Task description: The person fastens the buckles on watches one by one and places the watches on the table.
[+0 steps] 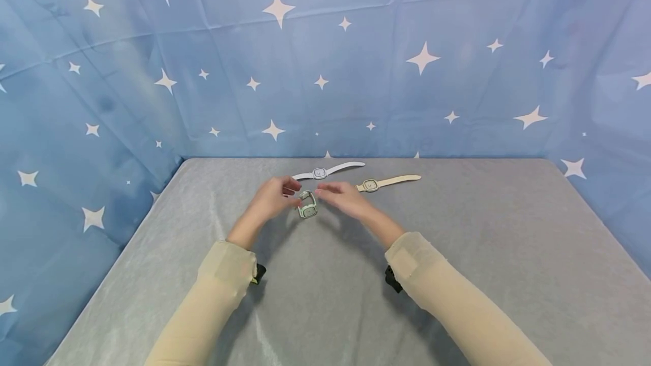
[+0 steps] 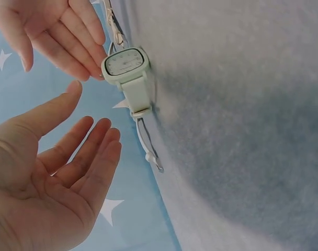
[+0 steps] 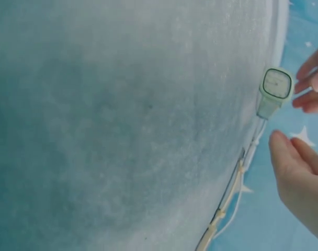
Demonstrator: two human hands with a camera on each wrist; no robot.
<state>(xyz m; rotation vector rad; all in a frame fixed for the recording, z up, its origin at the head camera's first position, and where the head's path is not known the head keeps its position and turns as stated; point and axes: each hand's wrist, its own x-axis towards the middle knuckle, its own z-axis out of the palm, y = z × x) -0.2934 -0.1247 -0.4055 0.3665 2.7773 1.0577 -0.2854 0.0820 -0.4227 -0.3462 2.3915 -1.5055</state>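
Observation:
A pale green wristwatch (image 1: 308,211) (image 2: 124,61) (image 3: 277,83) stands on the grey cloth, its strap closed into a loop and its square dial facing me. To its left is my left hand (image 1: 272,197) (image 2: 65,178), fingers loosely bent and parted, with nothing between them. On the other side hovers my right hand (image 1: 348,199) (image 3: 303,175), its fingers extended near the strap. Neither hand grips the watch; whether a fingertip brushes it I cannot tell. Behind the hands lies a white wristwatch (image 1: 319,173), partly hidden by the left hand. A cream-yellow wristwatch (image 1: 370,185) lies beyond the right hand, one strap end hidden.
Grey velvety cloth (image 1: 498,253) covers the table. A blue curtain (image 1: 356,72) with white stars hangs behind the table and along its sides. Dark wrist devices show beneath both beige sleeves (image 1: 203,304).

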